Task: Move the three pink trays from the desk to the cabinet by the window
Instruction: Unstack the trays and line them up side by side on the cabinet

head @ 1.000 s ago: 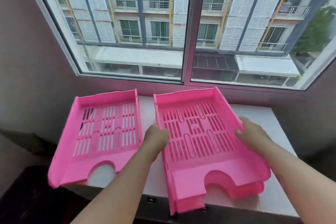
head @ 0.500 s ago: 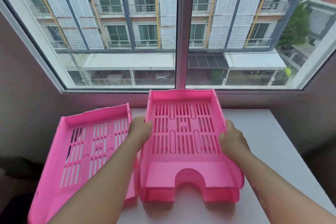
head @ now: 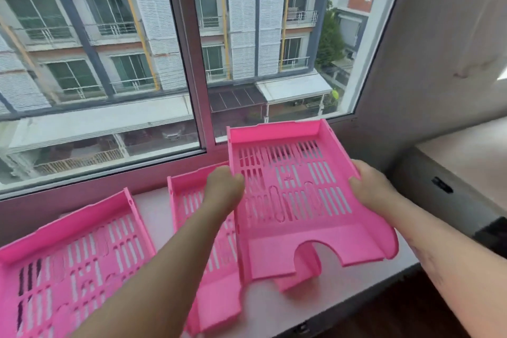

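Lifted since the earlier frame: top pink tray [head: 299,200], formerly nested on the tray beneath, now raised off it, tilted and carried to the right, uncovering the middle pink tray [head: 211,269]. Left hand [head: 223,191]: closed on the lifted tray's left side wall. Right hand [head: 369,186]: closed on its right side wall, thumb over the rim. Lifted tray: slotted base, arched cut-out in the near edge, far end up near the window [head: 109,63]; its near right corner hangs over the cabinet top [head: 274,313]. Middle tray: flat on the cabinet top, partly hidden by the left forearm and the lifted tray. Left pink tray [head: 68,263]: flat on the same surface at near left, apart from the middle one, cropped by the picture's edge. Markings: no brand, label or writing legible on any tray; moulded shapes in the bases too blurred to read. Second cabinet [head: 466,156]: far right, pale top.
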`<state>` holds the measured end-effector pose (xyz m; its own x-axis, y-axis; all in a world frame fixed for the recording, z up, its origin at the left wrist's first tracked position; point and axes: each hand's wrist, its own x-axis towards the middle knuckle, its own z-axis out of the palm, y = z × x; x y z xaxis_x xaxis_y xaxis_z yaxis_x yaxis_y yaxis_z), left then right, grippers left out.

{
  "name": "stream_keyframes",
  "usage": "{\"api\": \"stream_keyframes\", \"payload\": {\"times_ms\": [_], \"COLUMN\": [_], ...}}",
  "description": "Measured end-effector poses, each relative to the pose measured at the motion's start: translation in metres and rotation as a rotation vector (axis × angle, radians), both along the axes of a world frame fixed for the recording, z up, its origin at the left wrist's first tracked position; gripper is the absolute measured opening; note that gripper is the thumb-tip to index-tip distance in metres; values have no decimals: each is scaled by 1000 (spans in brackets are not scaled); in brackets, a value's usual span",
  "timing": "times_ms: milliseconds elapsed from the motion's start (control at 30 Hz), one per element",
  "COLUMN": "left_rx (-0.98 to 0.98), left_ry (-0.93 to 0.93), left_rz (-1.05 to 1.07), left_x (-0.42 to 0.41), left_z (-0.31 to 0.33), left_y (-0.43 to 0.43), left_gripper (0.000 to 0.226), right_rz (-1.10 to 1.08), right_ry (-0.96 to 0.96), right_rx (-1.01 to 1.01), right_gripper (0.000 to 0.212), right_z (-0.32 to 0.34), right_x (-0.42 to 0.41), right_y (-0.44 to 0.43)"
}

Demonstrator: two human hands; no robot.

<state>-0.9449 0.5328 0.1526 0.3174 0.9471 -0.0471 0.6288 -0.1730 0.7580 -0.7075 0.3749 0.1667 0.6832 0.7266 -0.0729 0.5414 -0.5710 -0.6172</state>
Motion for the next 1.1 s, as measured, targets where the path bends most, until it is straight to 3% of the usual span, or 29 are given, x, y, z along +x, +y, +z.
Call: {"api": "stream_keyframes", "payload": {"times_ms": [267,433,700,833,900,1000,1100], "left_rx": [-83,-182,-360,-270,-119,126,103], "left_ry": [-10,25,51,59,-6,-24,76], "left_rz": [-85,20,231,224,232,315,378], "left_x": [105,151,174,174,166,141,109], "left_z": [2,-15,-45,-44,-41,-47,-65], "left_y": [-47,-71,-99,-104,-105,-102,-95], "left_gripper": [13,19,48,45,46,39,37], "right_rz": [-68,-10,65,106,156,341,527], "right_ry": [-2,48,195,233,80,-456,-480], "right_rx": [26,0,-64,-46,-141,-237,-274], "right_gripper": [46,47,54,55,60,68,65], "right_z": [-2,-26,-77,-85,-87,-89,-98], "right_x": [101,153,170,171,167,150,130], "right_y": [-50,-52,-48,-46,-43,-37,-27]}}
